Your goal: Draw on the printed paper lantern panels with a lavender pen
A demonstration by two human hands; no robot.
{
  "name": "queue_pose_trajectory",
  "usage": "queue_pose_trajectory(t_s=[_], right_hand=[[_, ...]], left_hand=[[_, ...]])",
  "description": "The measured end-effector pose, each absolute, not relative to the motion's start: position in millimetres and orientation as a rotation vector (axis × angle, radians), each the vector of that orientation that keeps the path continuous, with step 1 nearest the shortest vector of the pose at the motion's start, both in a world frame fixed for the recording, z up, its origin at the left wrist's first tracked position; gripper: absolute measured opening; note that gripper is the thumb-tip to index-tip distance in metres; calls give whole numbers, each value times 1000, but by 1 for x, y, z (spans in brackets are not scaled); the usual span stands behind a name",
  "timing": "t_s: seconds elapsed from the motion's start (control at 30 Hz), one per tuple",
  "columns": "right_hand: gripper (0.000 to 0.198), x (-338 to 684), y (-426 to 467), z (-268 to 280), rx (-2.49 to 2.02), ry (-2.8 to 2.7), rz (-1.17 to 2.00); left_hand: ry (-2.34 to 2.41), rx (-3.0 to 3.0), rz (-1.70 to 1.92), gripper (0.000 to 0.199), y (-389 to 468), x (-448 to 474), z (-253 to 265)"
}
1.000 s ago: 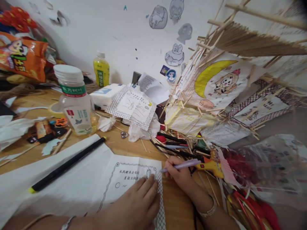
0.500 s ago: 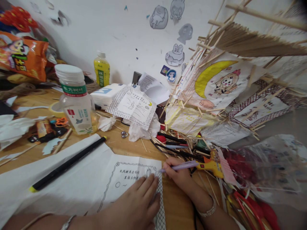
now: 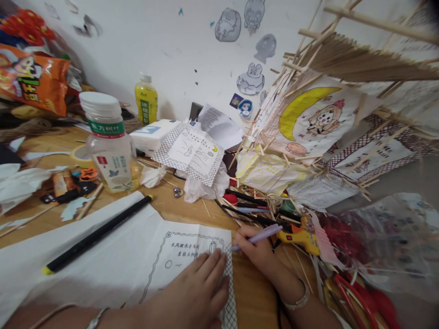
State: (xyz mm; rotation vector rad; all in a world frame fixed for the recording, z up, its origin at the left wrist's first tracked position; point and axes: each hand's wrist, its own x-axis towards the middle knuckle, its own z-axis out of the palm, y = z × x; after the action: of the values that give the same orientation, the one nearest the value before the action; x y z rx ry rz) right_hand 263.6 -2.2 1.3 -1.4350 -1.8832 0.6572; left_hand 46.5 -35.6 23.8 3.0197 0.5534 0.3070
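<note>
My right hand (image 3: 252, 246) pinches a light purple pen (image 3: 265, 234), its tip at the right edge of a white paper sheet (image 3: 188, 234). The sheet carries handwritten Chinese lines, a wavy inner border and a crosshatched strip down its right side. Across the lower part of this drawing lies my left hand (image 3: 195, 288), fingers stretched out and flat, pressing on the sheet and covering part of it. A black marker (image 3: 99, 233) with yellow ends rests on the larger white paper (image 3: 113, 274) to the left.
A clear bottle (image 3: 109, 146) with a white cap stands at left, a yellow bottle (image 3: 146, 100) behind it. Another drawn sheet (image 3: 195, 153) leans on a tissue pack (image 3: 154, 135). On the right are a stick frame with drawn panels (image 3: 312, 114), a yellow glue gun (image 3: 302, 237) and red-handled scissors (image 3: 351, 297).
The pen has tilted more upright, and its tip has shifted slightly down and right along the sheet's edge. My left hand has stayed in place.
</note>
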Motion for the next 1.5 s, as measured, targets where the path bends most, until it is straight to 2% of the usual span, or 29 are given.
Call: queue_pose_trajectory(t_s=[0.4, 0.67, 1.5], right_hand=[[27, 265, -3, 6, -1426, -1812, 778], [36, 265, -4, 3, -1452, -1928, 485], [36, 268, -3, -3, -1514, -1980, 358]], left_hand=[[562, 3000, 317, 41, -35, 47, 26], [570, 2978, 310, 40, -37, 45, 29], [584, 3023, 341, 41, -38, 47, 24]])
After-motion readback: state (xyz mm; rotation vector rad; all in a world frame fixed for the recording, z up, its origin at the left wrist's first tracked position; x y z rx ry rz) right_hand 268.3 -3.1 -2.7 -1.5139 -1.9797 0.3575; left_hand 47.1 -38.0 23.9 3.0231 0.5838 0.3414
